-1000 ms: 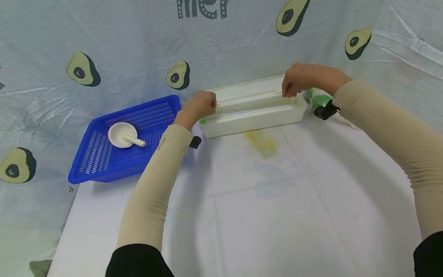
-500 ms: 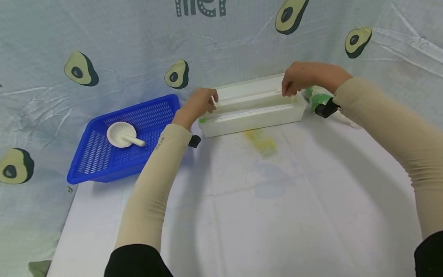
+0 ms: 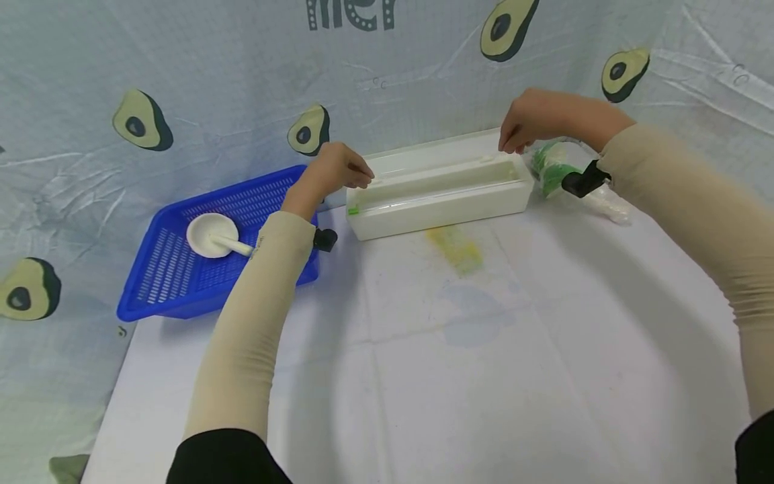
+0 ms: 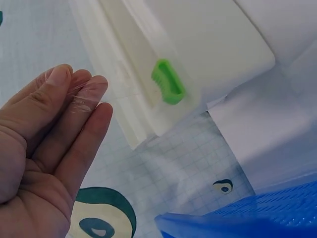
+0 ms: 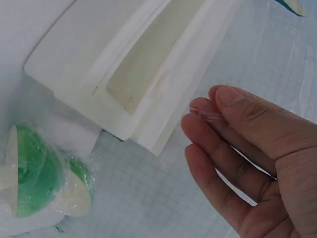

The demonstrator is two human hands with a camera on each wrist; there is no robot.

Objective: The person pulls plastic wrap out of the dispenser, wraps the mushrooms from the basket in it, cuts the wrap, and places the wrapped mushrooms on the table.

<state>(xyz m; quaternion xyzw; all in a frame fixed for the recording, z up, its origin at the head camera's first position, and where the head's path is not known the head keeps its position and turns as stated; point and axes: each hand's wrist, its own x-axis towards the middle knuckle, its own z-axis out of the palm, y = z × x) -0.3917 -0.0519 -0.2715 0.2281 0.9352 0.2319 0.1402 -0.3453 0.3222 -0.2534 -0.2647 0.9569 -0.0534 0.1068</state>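
Observation:
A long white cling film dispenser (image 3: 441, 214) stands at the back of the table with its lid tilted back. A green slider (image 4: 169, 82) sits at its left end. My left hand (image 3: 331, 171) is by that end and pinches clear cling film (image 4: 86, 96) between thumb and fingers. At the opposite end, my right hand (image 3: 539, 122) is raised just over the back corner, pinching a wisp of the same film (image 5: 210, 117) at its fingertips. The sheet between the hands is too transparent to trace.
To the left is a blue basket (image 3: 199, 306) holding a small white round dish (image 3: 204, 235) with a stick-like handle. A plastic-wrapped green and white bundle (image 3: 551, 171) lies beside the dispenser's right end. A sheet with printed avocados (image 3: 142, 121) hangs behind the table.
Both hands have risen from the dispenser. The left moved left and up, its fingers loosening then closing to a pinch; the right moved up and slightly right.

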